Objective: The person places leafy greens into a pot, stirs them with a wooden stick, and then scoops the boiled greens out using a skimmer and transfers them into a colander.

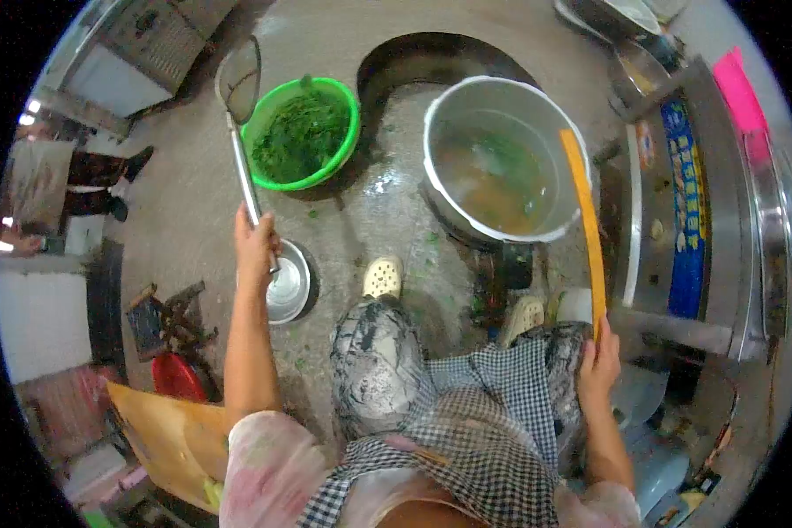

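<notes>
My left hand (255, 239) is closed round the metal handle of a long skimmer (242, 163), whose net head points up and away at the upper left. My right hand (599, 352) grips the lower end of a long yellow stick (587, 211). The stick's far end lies over the right rim of a large metal pot (440, 189), which holds cloudy brownish liquid with green bits. Left of the pot, a bright green basket (354, 141) is filled with dark leafy greens (299, 132). Below that basket, a small metal bowl (292, 297) stands near my left wrist.
A dark curved ring (422, 48) lies behind the pot. On the right stands a metal counter (730, 211) with a blue label. A red basin (178, 377) and a wooden board (163, 431) are at the lower left. Another person (92, 172) stands at the far left.
</notes>
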Motion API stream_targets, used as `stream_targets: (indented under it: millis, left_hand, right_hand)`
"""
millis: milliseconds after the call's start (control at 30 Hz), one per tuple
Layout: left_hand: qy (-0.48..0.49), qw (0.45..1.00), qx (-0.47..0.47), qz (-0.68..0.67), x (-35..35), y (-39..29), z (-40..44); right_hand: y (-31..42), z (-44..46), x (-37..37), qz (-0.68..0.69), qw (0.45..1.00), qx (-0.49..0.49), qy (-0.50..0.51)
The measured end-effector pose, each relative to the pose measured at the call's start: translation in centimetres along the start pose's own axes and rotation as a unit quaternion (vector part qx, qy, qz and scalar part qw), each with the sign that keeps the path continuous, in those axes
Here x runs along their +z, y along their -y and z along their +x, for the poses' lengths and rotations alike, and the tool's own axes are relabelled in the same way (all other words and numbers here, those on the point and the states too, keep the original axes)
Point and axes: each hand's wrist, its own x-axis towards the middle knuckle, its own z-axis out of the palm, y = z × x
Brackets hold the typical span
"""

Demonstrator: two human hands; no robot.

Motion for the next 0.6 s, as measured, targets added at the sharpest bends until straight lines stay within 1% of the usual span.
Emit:
stream_targets:
  millis: [33, 100, 133, 200, 233, 267, 333, 367, 400, 433, 500, 533, 600]
  left_hand:
    - [0.029, 0.997, -0.036, -0.063, 0.7, -2.8, -1.7]
    - [0.085, 0.984, -0.063, -0.146, 1.5, -6.0, -4.5]
    - [0.137, 0.973, -0.067, -0.175, 1.9, -7.1, -5.7]
    - [0.238, 0.940, -0.073, -0.233, 2.8, -9.0, -7.8]
    - [0.261, 0.931, -0.105, -0.234, 3.5, -9.9, -8.7]
    - [0.283, 0.920, -0.137, -0.234, 4.4, -10.8, -9.8]
    - [0.313, 0.896, -0.194, -0.249, 7.1, -12.2, -12.0]
    - [0.352, 0.860, -0.233, -0.286, 8.1, -12.4, -12.6]
    - [0.371, 0.824, -0.276, -0.327, 9.3, -12.7, -13.4]
    - [0.386, 0.784, -0.320, -0.366, 10.6, -12.9, -14.1]
    - [0.361, 0.705, -0.418, -0.445, 13.0, -13.4, -15.1]
    - [0.344, 0.658, -0.466, -0.481, 14.2, -13.7, -15.4]
    - [0.328, 0.669, -0.474, -0.469, 16.6, -13.9, -15.5]
  right_hand:
    - [-0.2, 0.0, 0.0, -0.003, 1.000, -0.001, -0.004]
    - [-0.5, 0.0, 0.0, -0.008, 1.000, -0.005, -0.010]
    - [-0.7, -0.1, 0.2, -0.003, 1.000, -0.007, -0.026]
    - [-0.5, 0.0, -0.4, 0.018, 1.000, 0.003, -0.018]
    - [-0.4, 0.1, -0.7, 0.029, 0.999, 0.007, -0.014]
    - [-0.6, 0.1, -0.5, 0.059, 0.998, 0.000, -0.032]
    - [-1.0, -0.1, -0.4, 0.059, 0.997, 0.010, -0.039]
    - [-1.1, -0.2, -0.5, 0.058, 0.997, 0.013, -0.041]
    - [-1.3, -0.3, -0.8, 0.067, 0.997, 0.014, -0.026]
    - [-1.3, -0.5, -1.1, 0.069, 0.997, 0.028, -0.018]
    - [-0.9, -0.6, -1.3, 0.073, 0.996, 0.056, -0.004]
    - [-1.1, -0.6, -1.4, 0.088, 0.995, 0.051, -0.005]
    - [-1.6, -0.8, -1.4, 0.114, 0.993, 0.043, 0.000]
